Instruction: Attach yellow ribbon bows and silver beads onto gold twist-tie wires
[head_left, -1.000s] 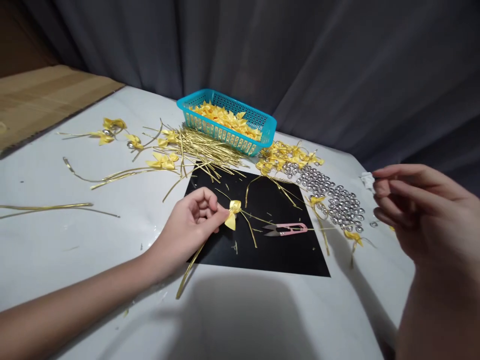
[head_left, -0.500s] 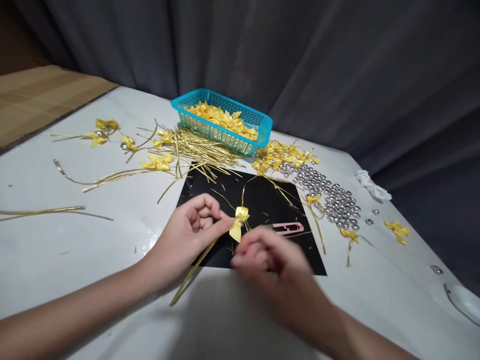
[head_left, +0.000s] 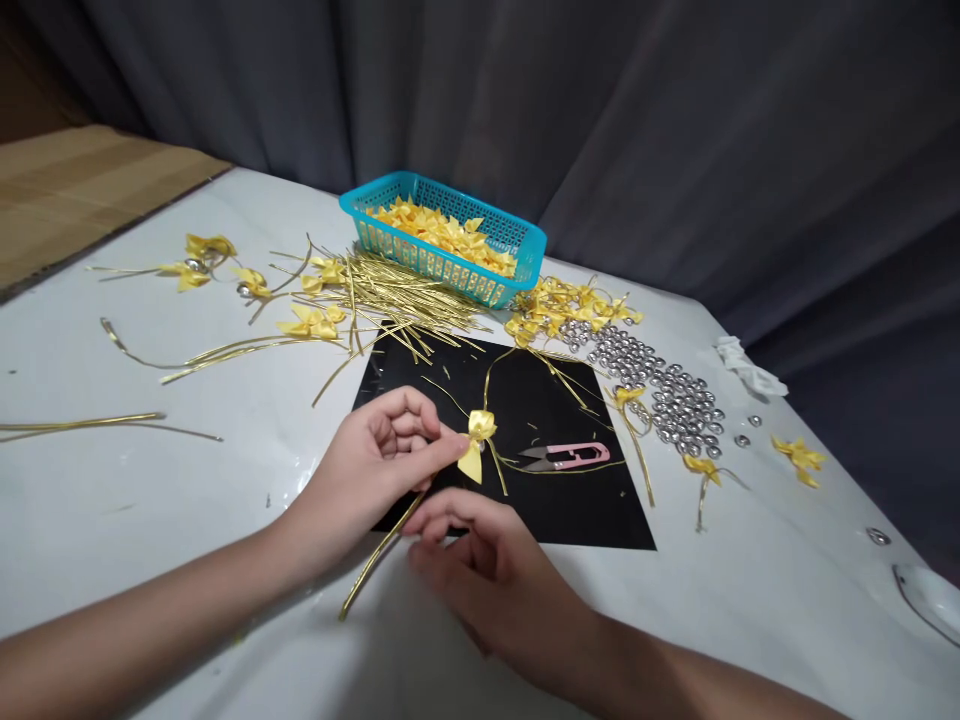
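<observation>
My left hand pinches a small yellow ribbon bow between thumb and forefinger, over the near edge of a black mat. A gold wire tie runs from the bow down toward me. My right hand sits just below the bow, fingers curled near that gold wire; I cannot see whether it grips the wire. Pink thread snips lie on the mat to the right of the bow.
A teal basket of yellow bows stands at the back. Beside it lie a pile of gold wire ties, a heap of silver beads and scattered finished bows. The white table's edge drops off on the right.
My right hand came in from the far right to the bow, then slid down and left beneath it. My left hand has kept hold of the bow, lifting it slightly.
</observation>
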